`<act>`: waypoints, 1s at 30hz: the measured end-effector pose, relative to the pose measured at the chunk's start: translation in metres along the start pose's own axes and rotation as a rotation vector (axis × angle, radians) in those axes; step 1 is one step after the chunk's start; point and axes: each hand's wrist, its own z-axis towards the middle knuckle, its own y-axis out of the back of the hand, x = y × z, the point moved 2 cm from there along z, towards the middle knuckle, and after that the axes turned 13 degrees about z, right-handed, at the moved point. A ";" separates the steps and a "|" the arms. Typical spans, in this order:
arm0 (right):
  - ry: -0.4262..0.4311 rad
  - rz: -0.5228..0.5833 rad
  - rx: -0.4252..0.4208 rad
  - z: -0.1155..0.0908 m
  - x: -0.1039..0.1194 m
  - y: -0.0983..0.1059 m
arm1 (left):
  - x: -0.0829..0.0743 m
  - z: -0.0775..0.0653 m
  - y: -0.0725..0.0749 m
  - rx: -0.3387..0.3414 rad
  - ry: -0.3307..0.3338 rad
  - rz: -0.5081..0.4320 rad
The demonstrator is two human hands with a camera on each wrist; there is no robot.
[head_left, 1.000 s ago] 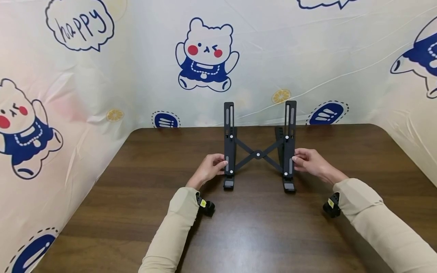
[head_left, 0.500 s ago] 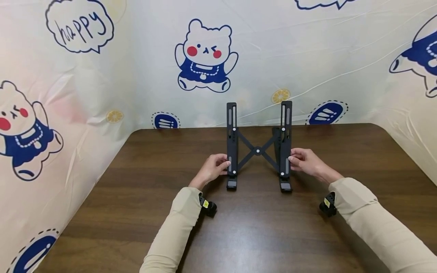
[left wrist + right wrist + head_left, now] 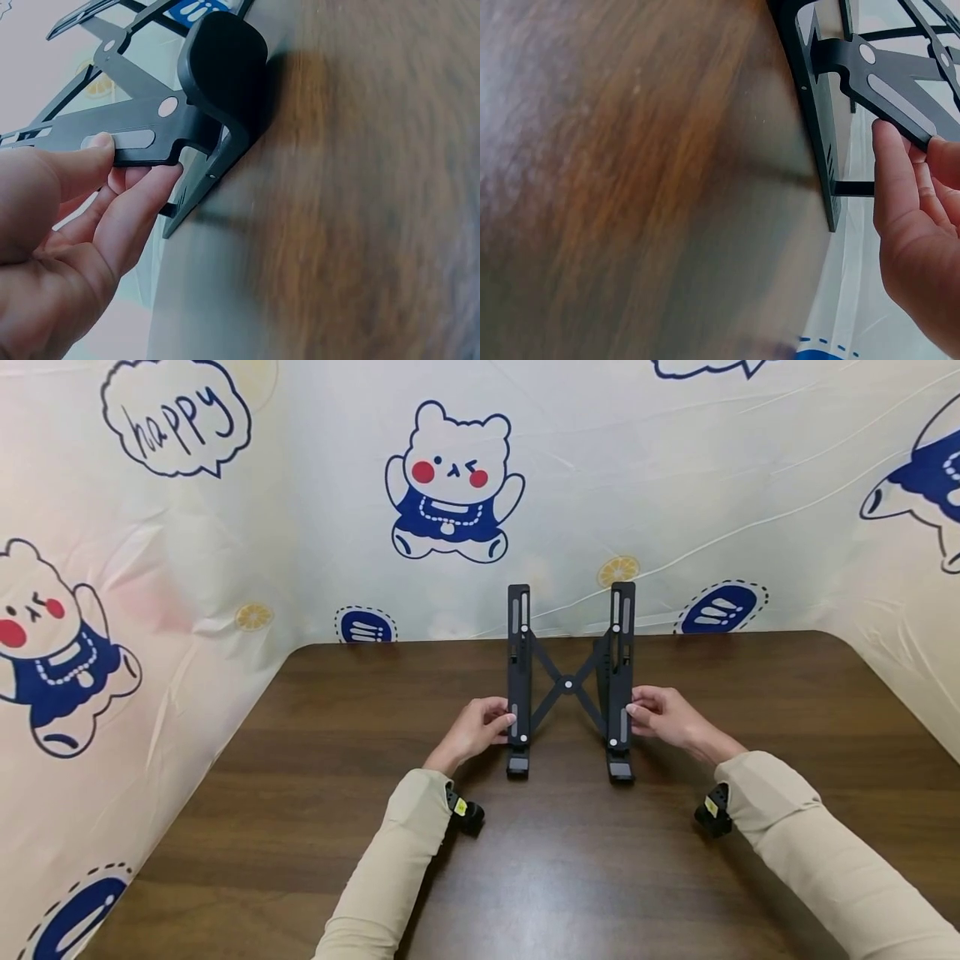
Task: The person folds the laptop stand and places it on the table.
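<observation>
Right now we have both hands on a black folding laptop stand (image 3: 568,684), which stands on the brown wood-grain table (image 3: 570,877), toward its far edge and between our arms. Our left hand (image 3: 474,728) is closed in a pinch on the lower part of the stand's left rail, its thumb resting on a grey pad (image 3: 135,140) and its fingers behind. Our right hand (image 3: 670,717) pinches the right rail the same way, thumb in front and fingers at the back, beside a matching grey strip (image 3: 900,103). Between the two rails, crossed bars form an X, joined at a central pivot, and the hooked front lips point toward us. We wear beige sleeves (image 3: 397,868) and a small black camera (image 3: 468,817) at each wrist. Behind the table hangs a pale sheet (image 3: 315,527) printed with cartoon bears and orange slices.
</observation>
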 end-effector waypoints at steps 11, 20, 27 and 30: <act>0.015 -0.005 -0.006 0.003 0.001 -0.004 | -0.006 0.005 -0.006 0.005 -0.001 -0.002; 0.013 -0.006 -0.010 0.003 0.000 -0.008 | -0.011 0.006 -0.013 0.020 -0.009 -0.015; 0.024 0.001 -0.007 0.006 0.000 -0.013 | -0.012 0.007 -0.016 0.029 -0.018 -0.013; 0.025 0.004 0.001 0.007 0.000 -0.015 | -0.013 0.007 -0.018 0.031 -0.019 -0.016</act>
